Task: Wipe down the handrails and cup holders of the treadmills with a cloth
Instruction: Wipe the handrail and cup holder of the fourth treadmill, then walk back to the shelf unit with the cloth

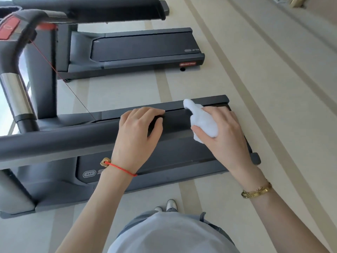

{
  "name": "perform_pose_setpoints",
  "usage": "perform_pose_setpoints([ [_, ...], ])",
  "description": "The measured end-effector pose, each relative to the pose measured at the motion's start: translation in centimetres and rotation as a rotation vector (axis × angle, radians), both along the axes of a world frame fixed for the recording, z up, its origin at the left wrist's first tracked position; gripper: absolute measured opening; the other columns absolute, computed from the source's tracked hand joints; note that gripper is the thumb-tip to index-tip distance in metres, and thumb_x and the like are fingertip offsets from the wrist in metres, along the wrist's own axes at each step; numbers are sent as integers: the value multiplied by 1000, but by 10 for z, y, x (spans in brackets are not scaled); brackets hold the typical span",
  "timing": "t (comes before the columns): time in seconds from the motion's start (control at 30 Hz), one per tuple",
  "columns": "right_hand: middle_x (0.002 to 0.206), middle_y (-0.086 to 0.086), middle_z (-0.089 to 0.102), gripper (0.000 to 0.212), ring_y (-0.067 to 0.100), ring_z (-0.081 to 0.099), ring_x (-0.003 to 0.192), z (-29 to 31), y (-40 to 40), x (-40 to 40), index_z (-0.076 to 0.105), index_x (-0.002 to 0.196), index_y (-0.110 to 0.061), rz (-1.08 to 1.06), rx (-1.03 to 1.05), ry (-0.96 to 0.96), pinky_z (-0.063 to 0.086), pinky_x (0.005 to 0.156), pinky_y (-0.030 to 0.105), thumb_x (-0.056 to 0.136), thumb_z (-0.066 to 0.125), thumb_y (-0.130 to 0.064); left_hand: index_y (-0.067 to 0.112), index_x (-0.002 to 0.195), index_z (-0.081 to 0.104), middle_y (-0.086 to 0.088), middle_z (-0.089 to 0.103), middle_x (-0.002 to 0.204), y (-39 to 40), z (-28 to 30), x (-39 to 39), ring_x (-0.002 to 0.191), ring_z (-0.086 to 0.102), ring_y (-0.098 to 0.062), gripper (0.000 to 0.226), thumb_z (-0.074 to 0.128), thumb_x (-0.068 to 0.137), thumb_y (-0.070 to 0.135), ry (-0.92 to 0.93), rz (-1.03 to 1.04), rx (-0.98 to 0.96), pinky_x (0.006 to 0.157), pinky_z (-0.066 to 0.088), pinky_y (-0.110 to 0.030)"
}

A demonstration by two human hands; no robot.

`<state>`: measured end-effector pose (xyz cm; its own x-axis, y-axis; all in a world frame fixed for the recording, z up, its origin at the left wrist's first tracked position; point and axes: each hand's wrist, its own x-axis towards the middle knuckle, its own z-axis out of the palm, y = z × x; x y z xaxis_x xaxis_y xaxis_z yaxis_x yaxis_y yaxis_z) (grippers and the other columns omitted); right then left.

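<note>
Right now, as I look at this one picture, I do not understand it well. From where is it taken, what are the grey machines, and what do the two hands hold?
The picture comes from a camera worn on a person's head, looking forward and down, so you see their own arms, body and shoes. The grey machines are treadmills: a near treadmill just before the person and a second treadmill further away. The long dark bar across the near one is its handrail. The left hand rests on the end of this handrail, its fingers curled over it. The right hand holds a bunched white cloth, close beside the end of the rail; I cannot tell if the cloth touches it. A thin red cord hangs from the console down toward the near treadmill.
</note>
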<state>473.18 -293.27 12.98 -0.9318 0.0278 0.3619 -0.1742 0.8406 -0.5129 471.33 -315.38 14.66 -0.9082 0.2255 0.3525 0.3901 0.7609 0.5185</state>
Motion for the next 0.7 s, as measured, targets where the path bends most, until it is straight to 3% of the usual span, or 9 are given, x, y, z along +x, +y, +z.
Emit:
perform_pose_setpoints([
  [0.17,102,-11,60,37,14,54,93,-4,9,50,56,110,-28,-229,-102,-79,46,73,30,80,66,-49,19,113,68,7,68,109,14,-1,6,104,60,-15,21,52,99,19,76,-202,-16,105,36,-36],
  [0.3,100,-10,60,37,15,54,93,-8,7,93,55,108,-28,-383,-144,-142,51,73,38,80,65,-51,17,110,69,6,69,108,27,-5,15,104,61,-18,20,54,97,16,97,-341,-3,100,40,-40],
  [0.5,97,-14,58,35,11,51,88,-19,-3,153,55,106,-29,-649,-137,-198,47,69,31,81,68,-51,14,111,69,4,68,107,41,-22,30,99,61,-19,20,57,95,11,-15,-602,-6,87,46,-38],
  [0.7,96,-8,58,38,16,53,86,-29,-8,193,55,107,-26,-873,-183,-246,50,70,38,82,64,-54,10,111,70,1,69,105,61,-38,34,93,64,-20,21,58,94,6,-102,-791,-10,80,53,-42],
])
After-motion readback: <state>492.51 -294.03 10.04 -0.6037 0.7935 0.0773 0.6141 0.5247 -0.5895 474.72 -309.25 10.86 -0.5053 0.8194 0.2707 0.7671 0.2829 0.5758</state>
